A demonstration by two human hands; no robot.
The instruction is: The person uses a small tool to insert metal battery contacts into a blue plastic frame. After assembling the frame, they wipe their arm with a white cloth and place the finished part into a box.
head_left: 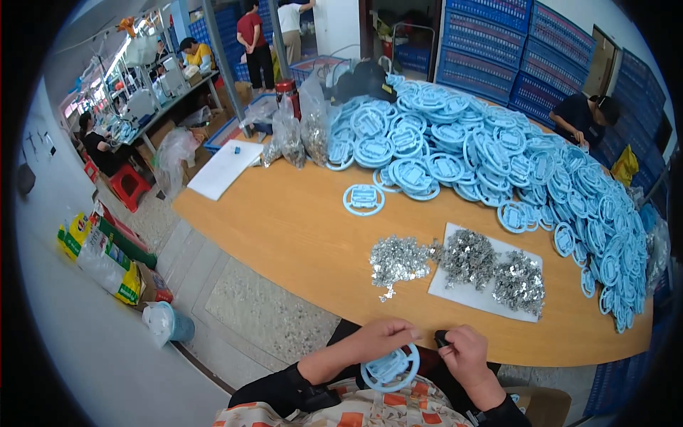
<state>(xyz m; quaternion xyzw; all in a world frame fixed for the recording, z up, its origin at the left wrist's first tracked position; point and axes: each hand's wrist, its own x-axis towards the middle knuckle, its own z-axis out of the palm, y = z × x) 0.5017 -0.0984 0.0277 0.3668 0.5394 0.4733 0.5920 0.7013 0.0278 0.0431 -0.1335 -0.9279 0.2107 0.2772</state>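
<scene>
My left hand (384, 339) is closed, its thumb and fingers drawn together over the upper edge of a light-blue plastic ring (390, 368) with a shaped centre piece. That ring sits tilted just above my lap, its top partly hidden by the hand. Close by on the right, my right hand (466, 354) is curled round a small black object (442, 339) whose end sticks out by the thumb; its kind is not plain. Past the table's near edge lie piles of small silvery metal pieces, one on bare wood (399, 260) and two (467, 259) on a white sheet (442, 283).
A large heap of light-blue rings (491, 153) covers the table's far and right sides. One ring (363, 200) lies apart. Plastic bags of metal pieces (288, 139), a red flask (287, 96) and a white board (215, 169) stand farther left. Another person (587, 119) sits beyond the heap.
</scene>
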